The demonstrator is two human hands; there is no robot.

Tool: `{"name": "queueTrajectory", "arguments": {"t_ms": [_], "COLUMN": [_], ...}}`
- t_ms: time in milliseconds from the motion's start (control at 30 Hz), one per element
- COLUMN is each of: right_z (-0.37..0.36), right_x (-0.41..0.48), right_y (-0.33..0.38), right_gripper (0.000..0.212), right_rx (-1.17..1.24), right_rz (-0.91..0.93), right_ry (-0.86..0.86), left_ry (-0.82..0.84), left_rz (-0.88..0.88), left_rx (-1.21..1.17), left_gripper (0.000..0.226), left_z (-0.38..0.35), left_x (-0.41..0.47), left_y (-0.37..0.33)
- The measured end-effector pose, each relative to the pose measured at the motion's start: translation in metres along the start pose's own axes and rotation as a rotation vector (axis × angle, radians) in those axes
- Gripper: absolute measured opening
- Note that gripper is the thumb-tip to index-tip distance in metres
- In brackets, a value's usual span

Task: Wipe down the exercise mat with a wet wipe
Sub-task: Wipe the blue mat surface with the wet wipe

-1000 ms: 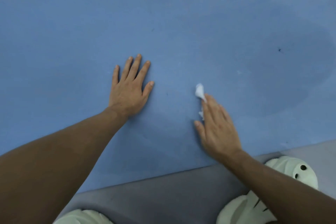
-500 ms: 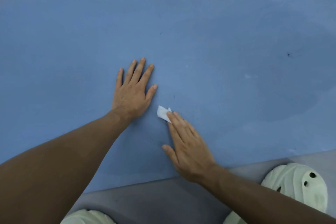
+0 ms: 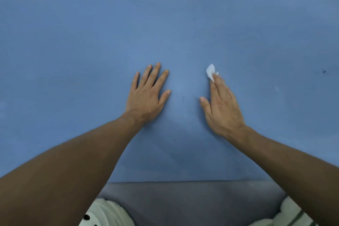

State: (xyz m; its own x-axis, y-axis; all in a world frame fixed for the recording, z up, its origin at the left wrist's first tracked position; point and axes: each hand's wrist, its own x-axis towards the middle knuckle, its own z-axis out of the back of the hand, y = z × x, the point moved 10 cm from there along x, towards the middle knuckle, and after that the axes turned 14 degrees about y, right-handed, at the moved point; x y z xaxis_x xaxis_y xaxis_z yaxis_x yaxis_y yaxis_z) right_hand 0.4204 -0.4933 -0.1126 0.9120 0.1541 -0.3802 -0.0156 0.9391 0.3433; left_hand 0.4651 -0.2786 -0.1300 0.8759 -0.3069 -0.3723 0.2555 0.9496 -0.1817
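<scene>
Our right hand (image 3: 222, 108), fingers straight and together, presses the wipe (image 3: 211, 71) under its fingertips onto the mat (image 3: 73, 42), which runs long left to right; our left hand (image 3: 146, 97) lies spread alongside. Next stroke likely sideways.

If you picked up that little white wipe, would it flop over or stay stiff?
Probably floppy: the wet wipe is crumpled under the fingertips of the right hand. Likely very light, as it looks thin and small beside that hand. It may cling slightly to the exercise mat.
</scene>
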Motion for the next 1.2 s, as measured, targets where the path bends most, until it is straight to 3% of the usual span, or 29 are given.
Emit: {"name": "queueTrajectory", "arguments": {"t_ms": [167,267,333,533,633,933,1000,1133,1200], "right_z": [-0.049,-0.057,-0.045,0.017,0.021,-0.025,-0.014,0.032,0.043], "right_x": [-0.036,-0.036,-0.017,0.061,0.071,0.031,0.045,0.085,0.092], "right_y": [0.087,0.095,0.081,0.017,0.023,0.101,0.082,0.015,-0.001], "right_gripper": [0.075,0.071,0.070,0.072,0.074,0.078,0.081,0.085,0.090], "right_rx": [-0.060,-0.170,-0.205,-0.164,-0.112,-0.200,-0.215,-0.184,-0.155], "right_rz": [0.324,0.398,0.371,0.048,0.035,0.470,0.405,0.058,-0.001], "right_ry": [0.122,0.155,0.146,0.061,0.068,0.149,0.142,0.039,0.028], "left_ry": [-0.008,-0.010,-0.008,-0.012,-0.012,-0.032,-0.024,-0.017,-0.017], "left_rz": [0.016,0.013,0.010,0.048,0.063,0.074,0.068,0.099,0.114], "left_rx": [-0.003,-0.003,-0.001,-0.013,-0.024,-0.029,-0.026,-0.035,-0.053], "left_gripper": [0.063,0.061,0.061,0.065,0.065,0.064,0.065,0.066,0.067], "left_z": [0.003,0.004,0.005,0.003,0.002,0.007,0.009,0.014,0.015], "left_x": [-0.006,-0.007,-0.007,-0.008,-0.008,0.003,0.008,0.020,0.026], "left_y": [0.014,0.023,0.028,0.044,0.044,0.044,0.045,0.050,0.051]}}
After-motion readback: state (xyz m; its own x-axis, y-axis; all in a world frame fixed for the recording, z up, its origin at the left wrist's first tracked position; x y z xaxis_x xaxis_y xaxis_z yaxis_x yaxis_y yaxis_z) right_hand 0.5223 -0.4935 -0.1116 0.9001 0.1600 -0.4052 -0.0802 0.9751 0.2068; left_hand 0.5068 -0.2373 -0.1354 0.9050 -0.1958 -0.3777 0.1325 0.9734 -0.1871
